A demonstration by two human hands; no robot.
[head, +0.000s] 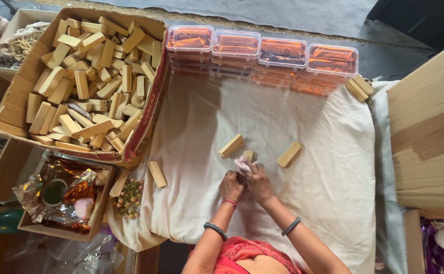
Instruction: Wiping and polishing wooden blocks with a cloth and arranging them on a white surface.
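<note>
Pink cloth [241,163] | pinched between left hand [231,185] and right hand [259,183] | on white sheet [328,167]

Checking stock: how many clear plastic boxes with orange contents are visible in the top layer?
4 clear lidded boxes, side by side along the cloth's far edge. More seem stacked beneath.

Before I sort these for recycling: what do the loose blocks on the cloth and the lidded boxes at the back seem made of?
The blocks look like pale unfinished wood: matte tan, sawn rectangular edges. The lidded boxes seem clear glossy plastic; orange contents show through the lids. The cloth looks like cream woven fabric, wrinkled and matte.
</note>
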